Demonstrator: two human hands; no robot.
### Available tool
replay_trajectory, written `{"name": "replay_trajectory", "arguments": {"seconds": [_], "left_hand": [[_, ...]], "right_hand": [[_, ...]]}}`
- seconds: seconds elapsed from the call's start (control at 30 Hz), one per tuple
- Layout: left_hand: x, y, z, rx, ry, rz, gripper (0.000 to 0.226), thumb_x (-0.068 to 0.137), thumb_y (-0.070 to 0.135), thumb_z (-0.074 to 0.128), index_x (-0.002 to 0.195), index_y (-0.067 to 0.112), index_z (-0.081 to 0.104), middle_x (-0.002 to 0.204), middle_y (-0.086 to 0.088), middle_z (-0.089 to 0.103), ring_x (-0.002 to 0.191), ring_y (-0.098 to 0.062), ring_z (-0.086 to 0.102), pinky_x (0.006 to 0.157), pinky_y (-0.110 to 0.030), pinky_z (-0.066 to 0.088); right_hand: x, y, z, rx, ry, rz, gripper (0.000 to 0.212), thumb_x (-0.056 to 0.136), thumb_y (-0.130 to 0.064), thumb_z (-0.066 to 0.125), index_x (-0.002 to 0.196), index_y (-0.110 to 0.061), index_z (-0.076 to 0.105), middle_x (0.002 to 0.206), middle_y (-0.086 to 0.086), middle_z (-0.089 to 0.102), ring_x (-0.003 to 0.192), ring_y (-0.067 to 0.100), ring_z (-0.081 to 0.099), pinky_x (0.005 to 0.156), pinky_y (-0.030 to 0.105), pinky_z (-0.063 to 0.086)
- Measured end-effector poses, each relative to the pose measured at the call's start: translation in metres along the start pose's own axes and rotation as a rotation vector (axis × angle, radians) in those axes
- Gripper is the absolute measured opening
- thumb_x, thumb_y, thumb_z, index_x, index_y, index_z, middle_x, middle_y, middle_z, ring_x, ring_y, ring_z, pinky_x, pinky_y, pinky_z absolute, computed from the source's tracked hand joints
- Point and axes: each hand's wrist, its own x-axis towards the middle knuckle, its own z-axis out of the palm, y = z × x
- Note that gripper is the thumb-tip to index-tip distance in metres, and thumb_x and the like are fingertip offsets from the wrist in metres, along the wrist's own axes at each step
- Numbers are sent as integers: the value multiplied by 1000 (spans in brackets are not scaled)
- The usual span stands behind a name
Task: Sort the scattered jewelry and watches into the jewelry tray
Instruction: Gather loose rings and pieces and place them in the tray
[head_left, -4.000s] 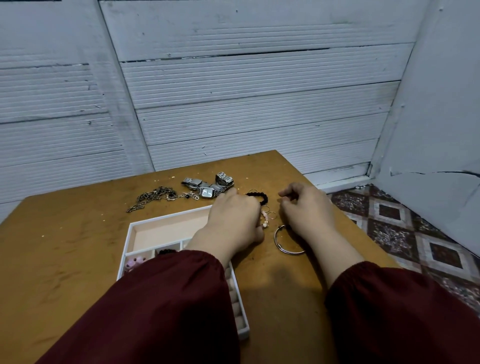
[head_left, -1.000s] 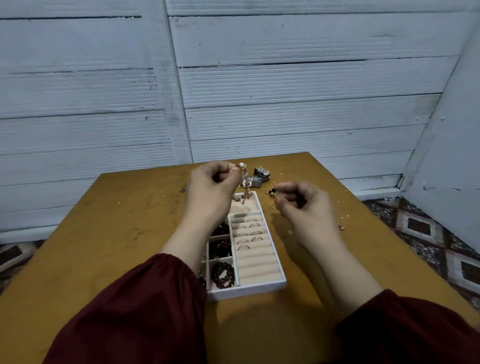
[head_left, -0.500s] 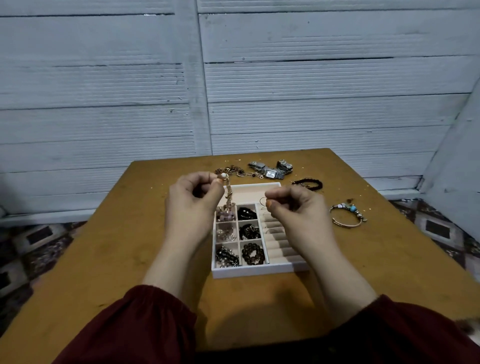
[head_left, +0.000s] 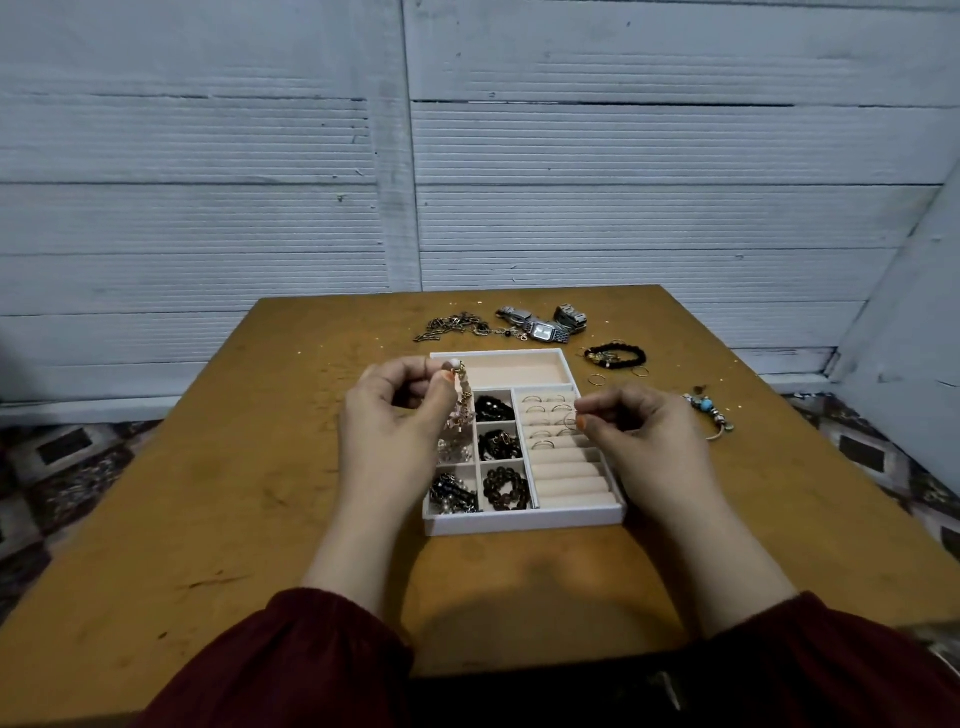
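A pale beaded chain (head_left: 460, 400) was pinched by the curled fingers (head_left: 410, 370) of the left hand (head_left: 395, 436), dangling over the white jewelry tray (head_left: 519, 521); a thin ring (head_left: 571, 421) was pinched by the right hand (head_left: 649, 441) above the padded ring rolls; metal watches (head_left: 543, 328), a black beaded bracelet (head_left: 618, 356) and a charm bangle (head_left: 709, 415) lay on the scratched ochre counter (head_left: 249, 467), before ribbed white wall panels (head_left: 208, 208).

watches (head_left: 543, 325) behind tray (head_left: 524, 520), bracelet (head_left: 710, 414) right
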Motion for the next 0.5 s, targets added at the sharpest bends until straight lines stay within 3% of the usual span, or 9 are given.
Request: {"name": "replay_trajectory", "arguments": {"seconds": [0.1, 0.2, 0.33, 0.43, 0.5], "left_hand": [[-1, 1, 3, -22, 4, -9, 12, 85, 13, 66, 80, 24, 68, 92, -17, 65, 76, -29, 62, 67, -34, 55], [-3, 2, 6, -65, 9, -30, 10, 86, 12, 65, 83, 20, 69, 96, -19, 64, 75, -23, 61, 59, -23, 55], [-3, 1, 8, -93, 30, -49, 8, 85, 14, 66, 84, 22, 69, 97, -16, 66, 77, -17, 61, 68, -26, 55], [-3, 3, 8, -132, 37, -60, 5, 84, 19, 68, 83, 23, 70, 98, -18, 67, 80, -26, 63, 74, -39, 56], [-3, 4, 8, -118, 40, -43, 7, 84, 17, 67, 82, 23, 69, 97, -18, 67, 78, -21, 61, 73, -36, 55]], "right_hand": [[0, 7, -2, -83, -6, -21, 22, 81, -3, 70, 78, -25, 70, 77, -2, 71, 76, 18, 69, 72, 36, 59], [1, 10, -3, -162, 8, -39, 20, 79, -9, 72, 75, -29, 70, 77, -7, 70, 77, 14, 67, 72, 34, 57], [2, 11, -1, -189, 8, -43, 19, 80, -13, 71, 74, -31, 68, 77, -7, 69, 75, 13, 66, 71, 38, 57], [2, 12, 0, -233, 5, -56, 19, 80, -14, 71, 75, -32, 68, 80, -9, 68, 76, 9, 64, 72, 34, 56], [3, 14, 0, -290, 7, -74, 17, 80, -18, 71, 75, -34, 68, 81, -8, 68, 76, 9, 63, 71, 33, 55]]}}
